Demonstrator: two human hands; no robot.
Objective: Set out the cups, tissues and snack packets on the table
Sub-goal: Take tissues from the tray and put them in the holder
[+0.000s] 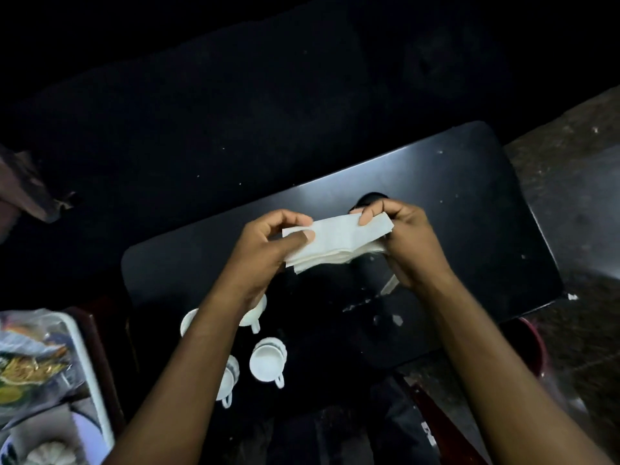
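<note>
Both hands hold a folded stack of white tissues (339, 241) above the black table (453, 203). My left hand (271, 245) pinches the stack's left end, and my right hand (402, 239) pinches its right end between thumb and fingers. Several small white cups stand on the table's near left part: one fully visible cup (268, 360) with its handle toward me, another cup (229, 380) partly under my left forearm, and two more cups (255, 313) mostly hidden by that arm. Snack packets (32, 360) lie in a white tray at the lower left.
The white tray (90, 374) rests on a dark red stand left of the table, with a plate (50, 448) at its near end. A dark round object (372, 198) sits behind the tissues. A red bucket rim (536, 347) shows by the table's right corner.
</note>
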